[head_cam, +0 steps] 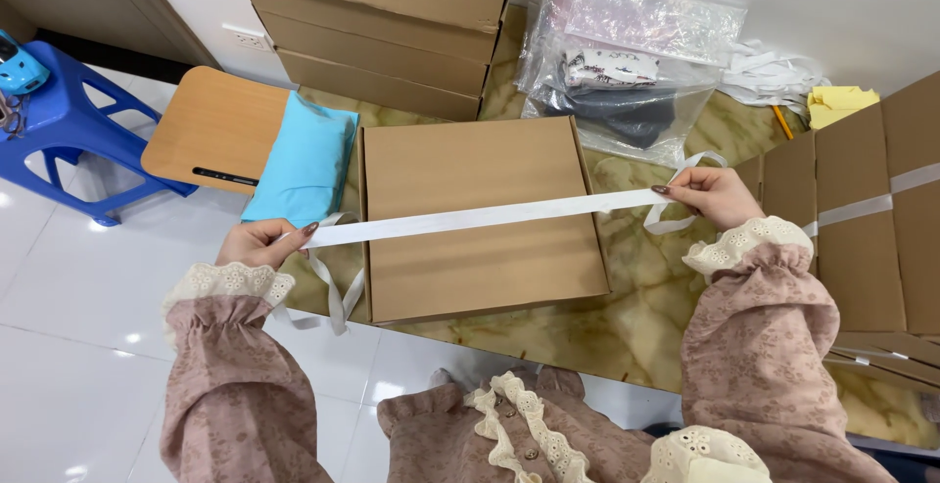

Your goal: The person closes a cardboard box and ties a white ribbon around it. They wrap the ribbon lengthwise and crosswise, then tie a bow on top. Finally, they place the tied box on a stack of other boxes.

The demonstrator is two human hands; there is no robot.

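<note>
The left hand point(257, 243), at the lower left of the frame, pinches one end of a white ribbon point(480, 217) between thumb and fingers; the right hand point(713, 195), at centre right, pinches the other end; the ribbon runs taut across a closed flat cardboard box point(480, 277) in mid-frame on a marbled table point(636, 317); a light blue packet point(302, 165) lies just left of the box; clear plastic bags point(636, 62) sit above it.

Marble table point(627, 336) with cardboard box point(480, 219), plastic bags point(627, 62), blue packet point(304, 160).
</note>
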